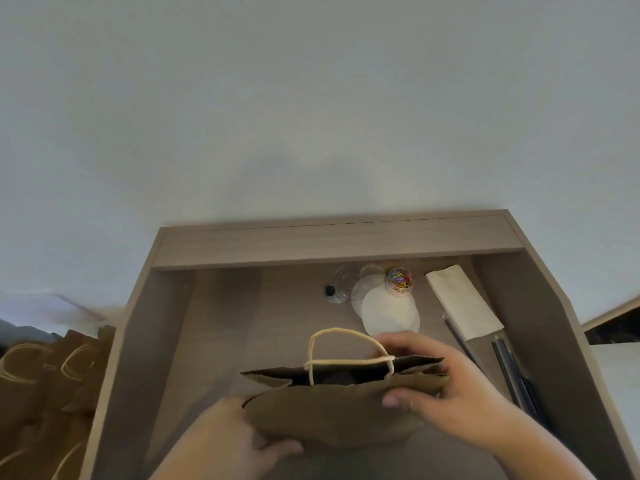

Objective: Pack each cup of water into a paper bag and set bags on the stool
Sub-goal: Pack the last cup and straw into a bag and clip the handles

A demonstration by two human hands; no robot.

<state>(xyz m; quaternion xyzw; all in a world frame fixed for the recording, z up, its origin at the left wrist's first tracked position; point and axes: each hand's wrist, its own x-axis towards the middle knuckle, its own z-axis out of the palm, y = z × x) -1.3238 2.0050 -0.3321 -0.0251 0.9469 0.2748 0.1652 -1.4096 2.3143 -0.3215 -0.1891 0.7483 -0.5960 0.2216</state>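
Observation:
A brown paper bag with cream rope handles stands on the wooden desk, its mouth partly open. My left hand grips its lower left side. My right hand pinches the bag's top right edge, thumb on the near face. What is inside the bag is too dark to tell. An empty clear plastic cup lies at the back of the desk. At the left, off the desk, several more brown paper bags with rope handles stand together.
Behind the bag lie round clear lids, a small jar of coloured paper clips, a white napkin stack and dark straws. The desk has raised side walls and a back ledge. A plain wall rises beyond.

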